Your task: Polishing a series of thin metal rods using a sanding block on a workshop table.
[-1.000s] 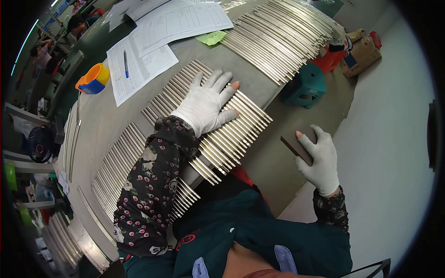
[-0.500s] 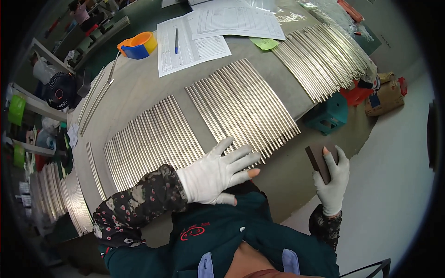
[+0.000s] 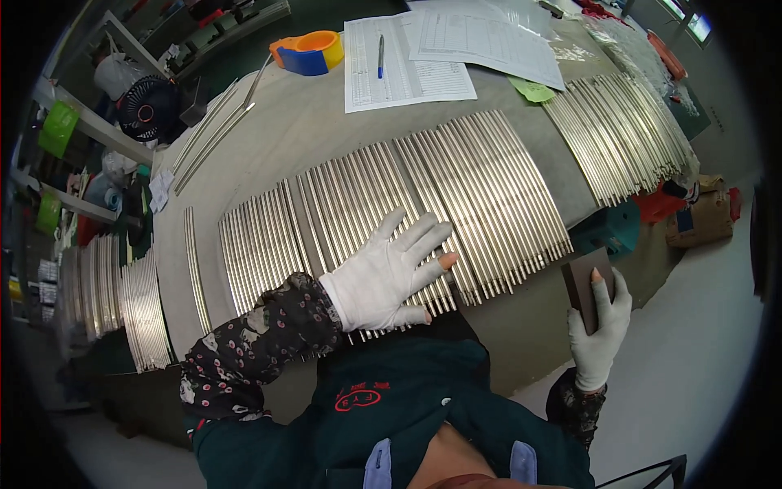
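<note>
My left hand (image 3: 387, 273), in a white glove with bare thumb and index tips, lies flat with fingers spread over a row of thin silvery metal rods (image 3: 350, 191). More rods lie side by side just right of it in a wider group (image 3: 497, 196), across a narrow gap. On its left is a smaller group (image 3: 261, 244). Out past the table's edge, my right hand (image 3: 600, 338), gloved likewise, grips a flat dark brown block (image 3: 588, 285), which resembles a sanding block. The block touches none of the rods.
Printed sheets (image 3: 407, 90) with a pen (image 3: 380, 57) lie at the back, beside an orange and blue tape dispenser (image 3: 308, 53). Another rod bundle (image 3: 623, 138) is at the far right, above a teal stool (image 3: 611, 228). Loose rods (image 3: 195, 269) lie at left.
Part of the left rod group now sits further right, close to the right group, with a gap opened behind it. My left hand lies over these rods. The whole view has shifted.
</note>
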A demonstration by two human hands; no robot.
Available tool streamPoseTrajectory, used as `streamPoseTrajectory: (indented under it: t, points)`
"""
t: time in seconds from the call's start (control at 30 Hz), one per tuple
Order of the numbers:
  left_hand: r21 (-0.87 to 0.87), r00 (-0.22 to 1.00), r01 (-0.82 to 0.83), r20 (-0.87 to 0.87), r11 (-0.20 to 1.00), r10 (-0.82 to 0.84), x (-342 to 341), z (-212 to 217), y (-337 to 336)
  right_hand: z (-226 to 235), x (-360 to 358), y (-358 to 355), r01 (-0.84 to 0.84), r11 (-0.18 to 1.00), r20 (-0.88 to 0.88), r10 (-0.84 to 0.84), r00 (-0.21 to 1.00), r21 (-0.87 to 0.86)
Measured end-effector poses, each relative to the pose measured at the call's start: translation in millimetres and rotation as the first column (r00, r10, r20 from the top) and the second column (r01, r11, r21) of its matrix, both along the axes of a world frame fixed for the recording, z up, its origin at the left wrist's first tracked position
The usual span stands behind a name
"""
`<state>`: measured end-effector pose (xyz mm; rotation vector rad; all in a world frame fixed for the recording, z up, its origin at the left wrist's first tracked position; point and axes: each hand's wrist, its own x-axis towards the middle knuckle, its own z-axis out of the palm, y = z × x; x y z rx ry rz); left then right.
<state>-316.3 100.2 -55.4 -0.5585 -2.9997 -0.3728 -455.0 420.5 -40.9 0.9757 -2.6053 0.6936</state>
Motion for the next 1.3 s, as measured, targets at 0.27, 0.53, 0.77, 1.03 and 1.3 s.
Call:
streamPoseTrajectory:
  t: [0.27,0.53,0.77,1.03,1.3]
  points:
    - [-0.096,0.990,0.136,-0.020,0.986,-0.139,-36.3,22.7,-2.7,9.8,9.1,-9.2,-0.040,0.999,-0.001,0.040,0.999,-0.014]
    - [-0.039,0.977,-0.210,-0.040,0.977,0.208,-89.2,-1.0,-74.6,9.7,16.6,-59.9,-0.149,0.989,-0.007,0.149,0.989,-0.012]
    - [-0.175,0.981,-0.195,-0.030,0.965,0.193,-93.1,-5.0,-72.2,9.3,16.7,-87.9,-0.134,0.990,-0.052,0.137,0.989,0.050]
    - [-0.220,0.976,-0.217,-0.013,0.951,0.219,-91.9,-0.9,-68.2,14.3,4.1,-130.2,-0.142,0.971,-0.101,0.163,0.981,0.191]
    - [-0.189,0.975,-0.222,-0.025,0.957,0.221,-90.9,0.3,-67.4,22.1,-7.9,-139.0,-0.219,0.943,-0.150,0.261,0.953,0.252]
